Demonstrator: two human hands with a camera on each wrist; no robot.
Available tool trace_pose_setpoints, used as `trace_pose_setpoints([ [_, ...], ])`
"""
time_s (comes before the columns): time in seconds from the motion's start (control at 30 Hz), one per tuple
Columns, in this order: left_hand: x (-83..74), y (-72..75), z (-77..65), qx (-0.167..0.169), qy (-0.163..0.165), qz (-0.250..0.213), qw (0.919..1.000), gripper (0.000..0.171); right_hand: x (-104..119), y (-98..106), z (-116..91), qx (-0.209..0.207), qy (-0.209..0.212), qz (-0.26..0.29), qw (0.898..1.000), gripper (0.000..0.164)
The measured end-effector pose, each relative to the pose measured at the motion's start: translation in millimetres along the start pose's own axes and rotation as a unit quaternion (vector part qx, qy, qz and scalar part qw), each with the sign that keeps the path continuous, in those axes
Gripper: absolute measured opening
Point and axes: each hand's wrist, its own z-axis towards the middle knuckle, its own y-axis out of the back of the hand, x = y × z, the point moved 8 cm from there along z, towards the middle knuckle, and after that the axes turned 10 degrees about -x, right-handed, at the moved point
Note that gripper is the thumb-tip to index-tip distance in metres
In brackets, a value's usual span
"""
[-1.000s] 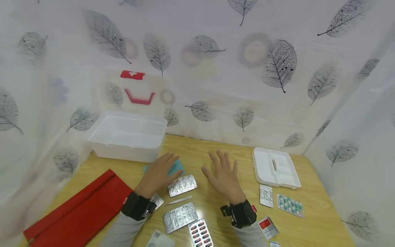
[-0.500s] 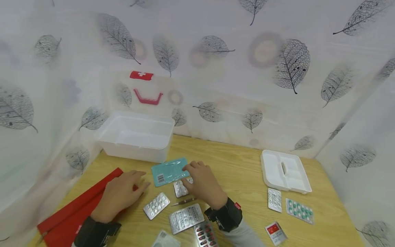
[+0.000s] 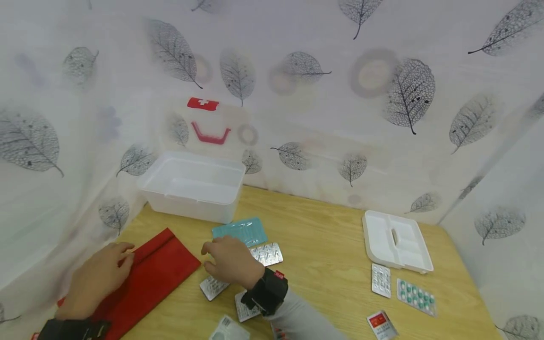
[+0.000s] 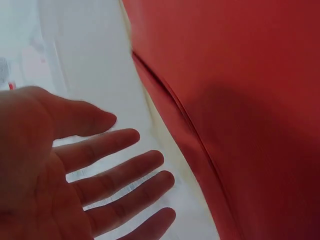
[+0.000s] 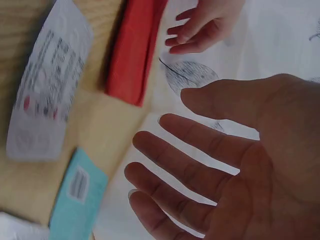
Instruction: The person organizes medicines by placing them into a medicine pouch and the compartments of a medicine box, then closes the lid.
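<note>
My left hand hovers at the left edge of a flat red zip pouch, overlapping it in the head view. Its fingers are spread in the left wrist view, and nothing is in them. Between the pouch and a teal packet with a barcode is my right hand, palm down over silver blister packs. One silver blister pack shows beside its wrist, and another lies partly hidden beneath it. The right fingers are extended and hold nothing.
A white open box stands at the back left. On the right lie a white divided tray, a silver blister pack, a green-and-white capsule pack and a red-and-white sachet. A leaf-print curtain hangs behind the table.
Both hands have moved left: the left from near the teal packet to the pouch's left edge, the right from mid-table to over the blister packs. The view has shifted slightly left.
</note>
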Motion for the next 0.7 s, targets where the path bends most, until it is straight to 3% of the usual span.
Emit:
trace_pose_setpoints([
  [0.13,25.8,5.1,-6.5,-0.012,-0.006,0.006,0.9999,0.034,9,-17,14,0.025,-0.02,-0.014,0.999,0.028],
  [0.3,42.4,3.0,-14.7,0.001,0.007,0.016,0.9999,0.037,15,-30,26,-0.003,-0.03,-0.083,0.996,0.026],
  [0.47,44.3,-0.3,-18.2,0.014,0.006,0.027,0.9995,0.039,18,-42,35,-0.002,-0.042,-0.102,0.994,0.023],
  [0.7,37.2,-2.3,-22.3,0.001,-0.024,0.045,0.9987,0.041,20,-55,39,0.031,-0.057,-0.085,0.994,0.026],
])
